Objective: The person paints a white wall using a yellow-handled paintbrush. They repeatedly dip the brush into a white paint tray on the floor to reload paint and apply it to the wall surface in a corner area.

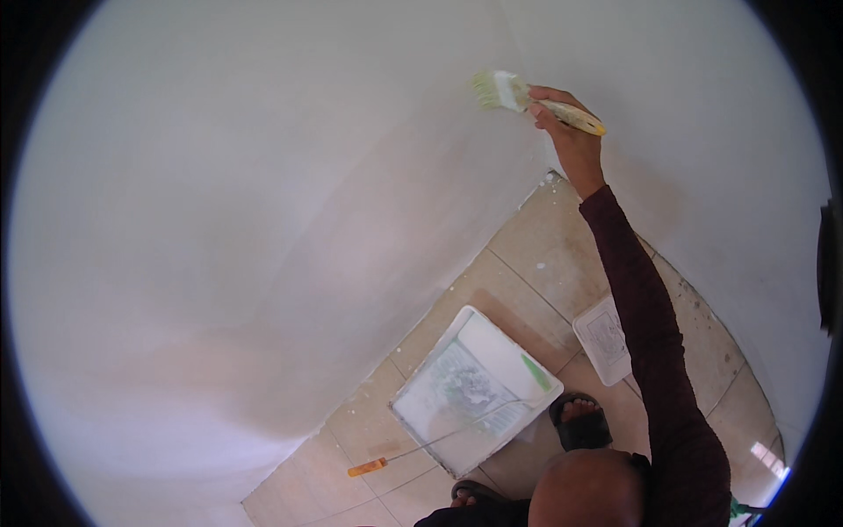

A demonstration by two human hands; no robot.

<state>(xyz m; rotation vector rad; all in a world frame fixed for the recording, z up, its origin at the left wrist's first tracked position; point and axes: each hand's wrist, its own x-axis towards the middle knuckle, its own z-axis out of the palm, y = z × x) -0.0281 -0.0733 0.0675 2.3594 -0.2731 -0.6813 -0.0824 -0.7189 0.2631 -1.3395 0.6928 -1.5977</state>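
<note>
My right hand point(562, 123) grips a paintbrush point(496, 90) by its pale yellow handle, with the light-green-stained bristles pointing left, at or close to the white wall point(263, 132) near the corner; contact is unclear. My right forearm, in a dark maroon sleeve, rises from the lower right. My left hand is out of view. Below, a paint tray point(470, 316) holds white paint with a green patch at its right. A roller frame with an orange handle point(367, 467) lies across it. A smaller white container point(599, 344) sits beside it, partly behind my arm.
Two walls meet at the tiled floor point(527, 246), which is spotted with paint. My sandalled feet point(581, 429) are by the tray, with bare skin point(584, 496), apparently a knee, at the lower edge. A dark object point(825, 263) shows at the far right.
</note>
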